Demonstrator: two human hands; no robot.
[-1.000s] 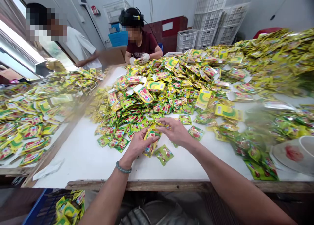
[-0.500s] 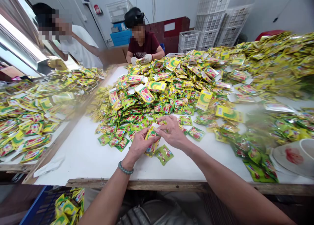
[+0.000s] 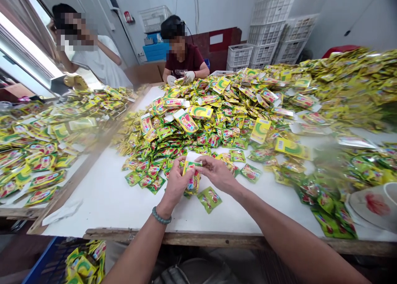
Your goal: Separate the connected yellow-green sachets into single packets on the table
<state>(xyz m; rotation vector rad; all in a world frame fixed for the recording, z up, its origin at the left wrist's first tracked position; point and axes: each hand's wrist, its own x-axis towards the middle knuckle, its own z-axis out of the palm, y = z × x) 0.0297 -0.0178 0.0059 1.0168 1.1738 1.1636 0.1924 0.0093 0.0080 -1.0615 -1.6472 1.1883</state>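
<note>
The left hand [image 3: 176,183] holds a yellow box [image 3: 192,179] between thumb and fingers, above the tabletop [image 3: 228,218], with a white flap sticking up at the box's far end. Behind the box spreads a heap of packets and boxes [image 3: 203,140]. A green packet [image 3: 210,199] lies flat, just nearer than the box. The right hand [image 3: 218,175] pinches the box's upper right edge. Farther right, a clump of packets [image 3: 332,223] sits beside a white cup [image 3: 374,207] with a red flower.
</note>
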